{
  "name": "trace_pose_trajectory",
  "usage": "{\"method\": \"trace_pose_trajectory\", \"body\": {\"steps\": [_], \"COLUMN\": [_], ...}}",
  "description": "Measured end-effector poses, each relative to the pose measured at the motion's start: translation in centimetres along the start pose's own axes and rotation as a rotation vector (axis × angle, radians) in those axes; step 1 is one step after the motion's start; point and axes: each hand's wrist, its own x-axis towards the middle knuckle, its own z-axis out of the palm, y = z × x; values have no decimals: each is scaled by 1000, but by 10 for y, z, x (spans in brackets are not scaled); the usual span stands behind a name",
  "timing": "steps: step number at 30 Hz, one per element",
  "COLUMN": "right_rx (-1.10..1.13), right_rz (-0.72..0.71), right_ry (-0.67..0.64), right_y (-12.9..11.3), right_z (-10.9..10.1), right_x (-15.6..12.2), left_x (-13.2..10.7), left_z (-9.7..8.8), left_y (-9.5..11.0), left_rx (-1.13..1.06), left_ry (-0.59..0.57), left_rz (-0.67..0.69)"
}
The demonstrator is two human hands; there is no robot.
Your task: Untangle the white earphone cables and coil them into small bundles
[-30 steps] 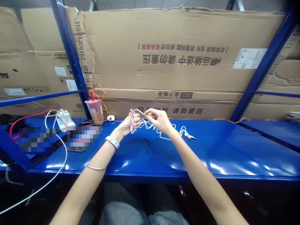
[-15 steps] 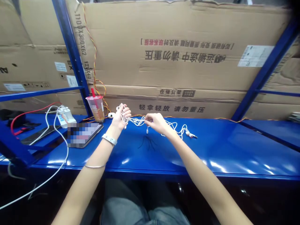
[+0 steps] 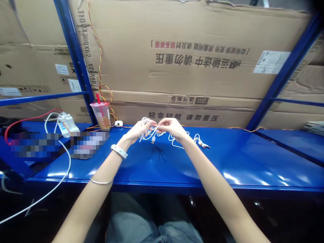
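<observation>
The cable (image 3: pixel 144 120) is white, the shelf (image 3: pixel 227 158) blue.

White cables (image 3: pixel 201 143), cup (image 3: pixel 102 116) on blue shelf (image 3: pixel 227 158)

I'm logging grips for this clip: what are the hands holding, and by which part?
A white cable: the left hand holds its gathered loops, and the right hand appears to pinch it beside the left fingertips.

A white cable (image 3: pixel 146 137) is held up in loose loops, its plug (image 3: pixel 153 140) hanging down.
</observation>
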Motion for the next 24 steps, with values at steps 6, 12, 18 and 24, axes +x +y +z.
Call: {"method": "trace_pose_trajectory", "body": {"steps": [6,12,18,24], "right_rx": [-113,-328,-353,-309], "right_rz": [-50,-183,-229,-187], "right_ry": [89,32,-65,-108], "right_y": [11,16,13,9], "right_z": [11,9,10,12], "right_x": [1,5,4,0], "left_x": [-4,-2,-6,-9], "left_z": [13,10,11,12], "left_y": [-8,-15,-10,-7], "left_rx": [218,146,22,31], "left_ry": [-156,-176,-278,-332], "left_rz": [52,-25,-109,-94]}}
